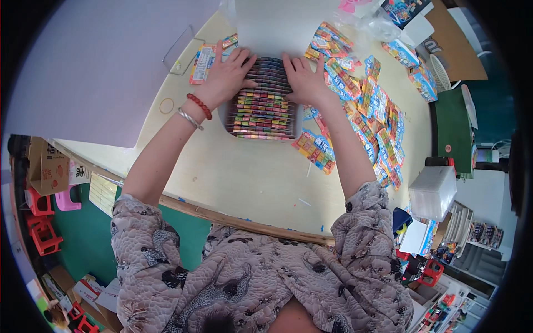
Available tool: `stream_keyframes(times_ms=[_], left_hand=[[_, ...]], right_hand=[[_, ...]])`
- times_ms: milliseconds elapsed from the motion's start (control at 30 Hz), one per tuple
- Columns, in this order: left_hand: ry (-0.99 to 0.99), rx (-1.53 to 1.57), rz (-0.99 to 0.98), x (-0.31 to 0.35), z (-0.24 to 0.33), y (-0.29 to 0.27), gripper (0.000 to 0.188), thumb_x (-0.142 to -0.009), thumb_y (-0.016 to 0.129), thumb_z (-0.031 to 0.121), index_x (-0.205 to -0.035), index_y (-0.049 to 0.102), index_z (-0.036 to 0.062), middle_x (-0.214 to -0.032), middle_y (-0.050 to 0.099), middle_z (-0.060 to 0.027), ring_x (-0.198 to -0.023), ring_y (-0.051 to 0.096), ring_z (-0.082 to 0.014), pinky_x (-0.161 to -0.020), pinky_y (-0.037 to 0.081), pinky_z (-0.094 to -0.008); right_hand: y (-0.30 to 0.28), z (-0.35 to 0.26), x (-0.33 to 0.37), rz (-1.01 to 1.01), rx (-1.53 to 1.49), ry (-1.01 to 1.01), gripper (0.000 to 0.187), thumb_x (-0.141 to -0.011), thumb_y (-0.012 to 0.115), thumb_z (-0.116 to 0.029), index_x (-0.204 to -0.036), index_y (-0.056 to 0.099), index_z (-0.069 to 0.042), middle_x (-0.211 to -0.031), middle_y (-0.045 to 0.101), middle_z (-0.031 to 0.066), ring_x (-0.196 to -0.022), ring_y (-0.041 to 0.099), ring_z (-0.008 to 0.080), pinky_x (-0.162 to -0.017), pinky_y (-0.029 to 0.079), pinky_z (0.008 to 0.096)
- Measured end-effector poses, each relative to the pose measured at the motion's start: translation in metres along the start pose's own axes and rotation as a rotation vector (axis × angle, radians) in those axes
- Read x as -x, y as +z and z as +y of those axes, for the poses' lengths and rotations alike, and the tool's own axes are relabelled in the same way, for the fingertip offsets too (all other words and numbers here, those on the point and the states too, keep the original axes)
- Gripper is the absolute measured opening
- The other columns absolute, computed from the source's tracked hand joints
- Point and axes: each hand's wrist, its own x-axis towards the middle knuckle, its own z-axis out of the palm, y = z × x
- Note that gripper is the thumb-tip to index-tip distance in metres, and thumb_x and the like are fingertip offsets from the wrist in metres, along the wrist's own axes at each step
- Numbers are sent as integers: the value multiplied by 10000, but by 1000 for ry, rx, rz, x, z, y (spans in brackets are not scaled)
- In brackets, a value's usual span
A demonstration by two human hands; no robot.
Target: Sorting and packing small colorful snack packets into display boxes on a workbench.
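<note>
A white box with its lid raised at the far side stands on the table in front of me. Inside, a tight row of colourful flat packets is set on edge. My left hand lies over the box's left side, fingers spread, thumb reaching onto the packets. Across from it, my right hand rests at the right side, fingers stretched toward the lid with the tips near the far packets. Neither hand visibly grasps anything. The box's far corners are partly hidden by my hands.
A loose pile of colourful packets spreads over the table's right side. More packets lie left of the box, near a rubber band. Clear plastic bags lie at the far right. The table's wooden edge runs before my body.
</note>
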Motion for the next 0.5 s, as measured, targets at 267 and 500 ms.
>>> stream_keyframes(times_ms=[267,500], left_hand=[[-395,468,514,47,-1,-4,532,-908,559,362,-1306,475,19,-1219,524,-123,-1167,486,-271,-1019,354,-483],[-333,822,-137,97,23,-43,407,-897,466,109,-1281,447,-26,-876,594,-284,-780,570,-440,-708,448,-443]], right_hand=[[1,-12,48,157,-836,424,742,-819,631,-374,-1371,344,32,-960,616,221,-941,610,352,-828,455,452],[-3,-32,115,150,-907,312,629,-800,486,-88,-1370,283,84,-719,601,262,-694,603,439,-633,469,489]])
